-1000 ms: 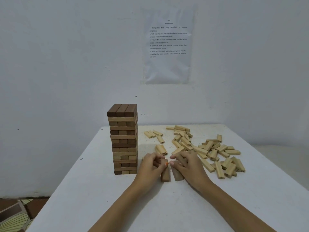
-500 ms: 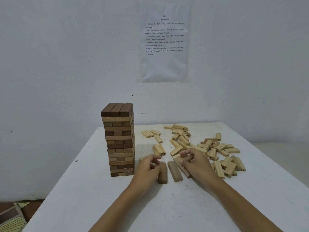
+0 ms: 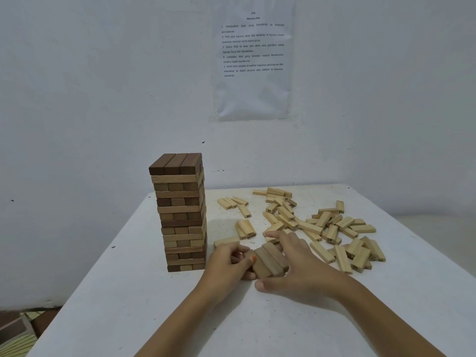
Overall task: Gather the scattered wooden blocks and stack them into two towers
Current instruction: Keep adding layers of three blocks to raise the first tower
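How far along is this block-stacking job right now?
Done: one tower stands on the table. In hand: the left hand and right hand press a few darker blocks side by side, seemingly the second tower's base. Left: the many pale blocks scattered behind.

We see soft, dim, bluish light lying evenly on the wall (image 3: 103, 99). The tower (image 3: 180, 215) throws a faint shadow to its right on the desk (image 3: 128, 292), so light reaches us from the left. Small print on the paper (image 3: 253, 94) looks soft, and the desk's edges splay with wide-angle distortion.
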